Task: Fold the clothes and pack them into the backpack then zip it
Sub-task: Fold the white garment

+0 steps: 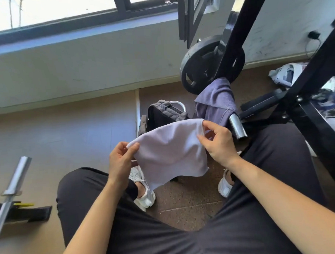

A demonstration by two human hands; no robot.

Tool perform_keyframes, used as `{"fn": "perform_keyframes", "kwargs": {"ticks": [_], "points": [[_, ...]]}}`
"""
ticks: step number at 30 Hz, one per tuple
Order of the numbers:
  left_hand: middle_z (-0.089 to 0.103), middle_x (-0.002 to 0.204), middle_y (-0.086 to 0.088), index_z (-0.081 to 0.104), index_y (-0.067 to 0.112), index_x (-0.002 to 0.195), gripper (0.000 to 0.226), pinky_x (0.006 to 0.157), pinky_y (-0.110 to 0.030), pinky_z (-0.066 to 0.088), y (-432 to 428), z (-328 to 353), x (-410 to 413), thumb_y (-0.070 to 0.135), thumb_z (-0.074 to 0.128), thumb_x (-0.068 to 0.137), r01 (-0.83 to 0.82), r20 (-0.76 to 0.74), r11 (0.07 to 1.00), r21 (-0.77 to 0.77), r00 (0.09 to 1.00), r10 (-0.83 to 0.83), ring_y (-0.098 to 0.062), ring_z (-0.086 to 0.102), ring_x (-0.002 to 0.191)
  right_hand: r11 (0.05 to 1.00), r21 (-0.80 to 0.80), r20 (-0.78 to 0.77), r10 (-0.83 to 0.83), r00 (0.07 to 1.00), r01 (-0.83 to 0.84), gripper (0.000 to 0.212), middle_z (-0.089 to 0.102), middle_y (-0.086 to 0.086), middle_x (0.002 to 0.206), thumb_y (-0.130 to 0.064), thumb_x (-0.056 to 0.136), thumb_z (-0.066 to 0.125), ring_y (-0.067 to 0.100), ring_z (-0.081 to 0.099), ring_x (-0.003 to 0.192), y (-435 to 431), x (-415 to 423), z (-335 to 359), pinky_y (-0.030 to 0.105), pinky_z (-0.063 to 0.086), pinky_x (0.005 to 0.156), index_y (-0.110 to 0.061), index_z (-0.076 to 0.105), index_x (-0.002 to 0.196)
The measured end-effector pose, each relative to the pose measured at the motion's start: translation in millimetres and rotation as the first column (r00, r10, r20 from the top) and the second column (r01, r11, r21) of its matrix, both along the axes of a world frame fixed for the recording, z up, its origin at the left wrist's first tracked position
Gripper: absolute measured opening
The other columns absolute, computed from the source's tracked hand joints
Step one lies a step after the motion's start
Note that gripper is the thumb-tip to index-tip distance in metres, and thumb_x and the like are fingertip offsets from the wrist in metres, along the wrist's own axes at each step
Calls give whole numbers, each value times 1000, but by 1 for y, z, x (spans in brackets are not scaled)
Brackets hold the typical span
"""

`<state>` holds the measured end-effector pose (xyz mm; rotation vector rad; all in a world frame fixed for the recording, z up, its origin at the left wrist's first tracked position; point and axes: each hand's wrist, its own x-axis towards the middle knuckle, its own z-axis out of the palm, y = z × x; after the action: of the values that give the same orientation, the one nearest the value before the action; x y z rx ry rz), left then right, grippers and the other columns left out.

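The left hand point(120, 161) pinches the near-left corner of a pale lilac cloth point(169, 151) — its grip closed on the fabric — while the right hand point(218, 143) pinches the far-right corner, so the cloth hangs spread between both grips above the floor. Just beyond it stands a dark grey quilted backpack point(165, 114), and to its right a darker purple garment point(215, 101) drapes over a barbell end beside a black weight plate point(200, 66).

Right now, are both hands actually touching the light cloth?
Touching. The head view shows the left hand pinching the light cloth at its left corner, and the right hand pinching its upper right corner.
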<state>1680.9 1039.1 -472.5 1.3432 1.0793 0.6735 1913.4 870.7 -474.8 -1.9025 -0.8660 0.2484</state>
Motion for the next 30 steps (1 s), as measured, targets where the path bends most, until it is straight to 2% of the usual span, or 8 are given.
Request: {"fn": "perform_keyframes", "kwargs": {"ticks": [5, 7, 10, 16, 21, 26, 28, 30], "points": [[69, 74, -1, 64, 9, 82, 14, 64, -27, 58, -43, 2, 19, 13, 70, 94, 190, 67, 982, 0, 980, -189, -14, 68, 72, 966, 21, -90, 257, 962, -256, 41, 68, -9, 102, -5, 87, 75, -6, 64, 84, -1, -26, 3, 18, 52, 76, -10, 67, 127], [72, 80, -7, 69, 6, 87, 10, 69, -29, 58, -53, -1, 24, 13, 72, 93, 267, 80, 964, 18, 960, -267, -16, 70, 76, 936, 39, -75, 351, 933, -349, 38, 69, -6, 103, -3, 86, 74, -5, 63, 87, 1, -37, 1, 23, 54, 72, -10, 68, 122], [71, 80, -12, 72, 17, 80, 10, 72, -35, 59, -56, -5, 26, 17, 77, 89, 309, 114, 951, 3, 945, -307, -20, 69, 77, 899, 37, -35, 438, 898, -437, 35, 67, -2, 105, -9, 84, 72, 4, 63, 88, 2, -48, -3, 28, 54, 70, -10, 69, 119], [73, 79, -18, 76, 5, 81, 25, 73, -44, 54, -57, -11, 23, 30, 82, 82, 325, 115, 945, 29, 938, -326, -23, 66, 74, 878, 37, -8, 477, 879, -477, 31, 66, -2, 103, -23, 81, 77, 11, 65, 93, 3, -51, -7, 26, 52, 73, -14, 71, 110], [75, 77, -6, 81, 13, 85, 14, 69, -33, 52, -56, -9, 22, 27, 80, 84, 389, 70, 919, 68, 917, -394, -16, 68, 74, 885, 6, 28, 465, 885, -465, 25, 64, -4, 93, -16, 81, 79, 11, 63, 83, 6, -52, -10, 33, 54, 71, -13, 70, 104], [78, 84, 0, 82, 14, 97, 12, 68, -22, 51, -55, -6, 20, 8, 78, 87, 414, 47, 901, 130, 905, -423, -9, 68, 76, 915, 56, -210, 401, 892, -399, 20, 73, -10, 90, -10, 85, 74, 2, 67, 86, 5, -45, -12, 24, 54, 77, -14, 76, 105], [76, 89, 1, 79, 17, 98, 21, 68, -23, 51, -50, -6, 20, 2, 80, 83, 333, 13, 925, 183, 940, -341, -7, 66, 75, 934, 84, -321, 356, 878, -347, 21, 77, -5, 93, -8, 88, 72, 4, 69, 88, 7, -39, -12, 29, 57, 81, -13, 77, 107], [71, 98, 5, 73, 25, 106, 36, 70, -20, 51, -43, -10, 20, 8, 81, 75, 237, -34, 949, 210, 971, -235, -3, 63, 82, 944, 112, -419, 328, 847, -310, 21, 78, 4, 95, -4, 92, 70, 10, 69, 88, 7, -32, -9, 35, 57, 84, -17, 77, 106]]}}
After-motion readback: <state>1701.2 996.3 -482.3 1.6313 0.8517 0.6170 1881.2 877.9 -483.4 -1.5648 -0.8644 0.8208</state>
